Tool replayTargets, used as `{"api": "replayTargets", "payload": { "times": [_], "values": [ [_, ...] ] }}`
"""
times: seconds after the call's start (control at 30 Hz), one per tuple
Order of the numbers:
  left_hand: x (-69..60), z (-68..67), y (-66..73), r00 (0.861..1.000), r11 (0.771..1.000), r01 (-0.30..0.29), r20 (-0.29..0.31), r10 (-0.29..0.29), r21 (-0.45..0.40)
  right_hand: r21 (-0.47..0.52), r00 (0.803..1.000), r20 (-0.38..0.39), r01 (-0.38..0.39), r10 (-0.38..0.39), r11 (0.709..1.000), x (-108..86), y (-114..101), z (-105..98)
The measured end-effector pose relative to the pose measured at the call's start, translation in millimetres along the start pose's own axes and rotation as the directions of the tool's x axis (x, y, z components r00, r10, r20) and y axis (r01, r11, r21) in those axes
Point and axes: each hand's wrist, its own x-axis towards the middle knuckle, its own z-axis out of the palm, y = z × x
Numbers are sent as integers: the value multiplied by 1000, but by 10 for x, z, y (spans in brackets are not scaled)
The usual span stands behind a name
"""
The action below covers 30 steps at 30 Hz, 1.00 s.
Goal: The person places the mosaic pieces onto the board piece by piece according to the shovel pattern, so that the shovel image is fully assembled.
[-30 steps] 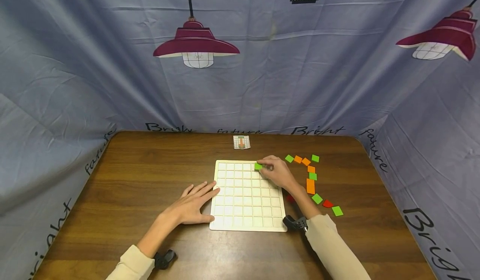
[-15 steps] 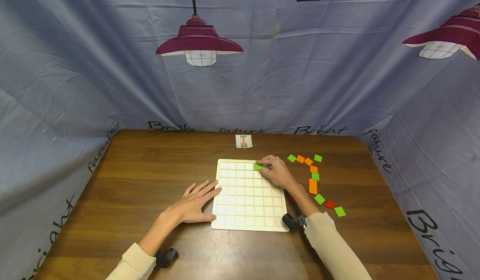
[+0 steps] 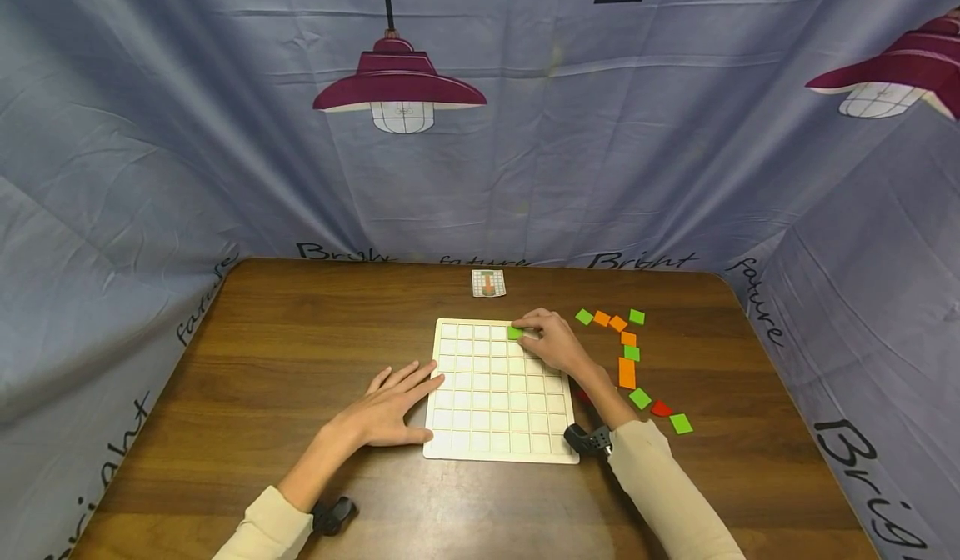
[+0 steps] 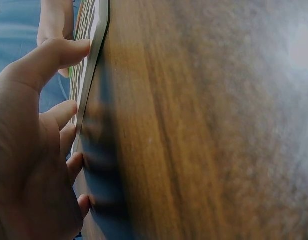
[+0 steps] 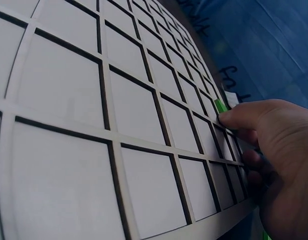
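Observation:
A cream square board (image 3: 487,393) with a grid of recessed cells lies on the table. At its far row, my right hand (image 3: 553,343) pinches a small green square tile (image 3: 514,333) between thumb and fingers. In the right wrist view the tile (image 5: 220,106) stands slightly above the grid's ribs at the thumb tip, partly hidden; whether it is fully seated I cannot tell. My left hand (image 3: 386,410) lies at the board's left side with fingers spread, the index finger and thumb touching its edge. The left wrist view shows this hand (image 4: 28,125) beside the board's rim (image 4: 96,45).
Right of the board lie several loose tiles: green ones (image 3: 681,423), orange ones (image 3: 627,372) and a red one (image 3: 662,408). Another red piece (image 3: 583,395) is partly hidden by my right forearm. A small printed grid card (image 3: 489,283) lies beyond the board on the wooden table (image 3: 315,318).
My right hand has lowered the green tile from a slight tilt down to a far-row cell. My left hand stays put. The head view has shifted slightly.

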Motion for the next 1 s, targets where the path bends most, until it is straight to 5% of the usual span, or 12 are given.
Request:
{"api": "replayTargets", "payload": {
  "times": [1.0],
  "values": [
    [12, 19, -23, 1000, 1000, 6, 14, -6, -1, -9, 999, 4, -45, 45, 999, 35, -59, -20]
  ]
}}
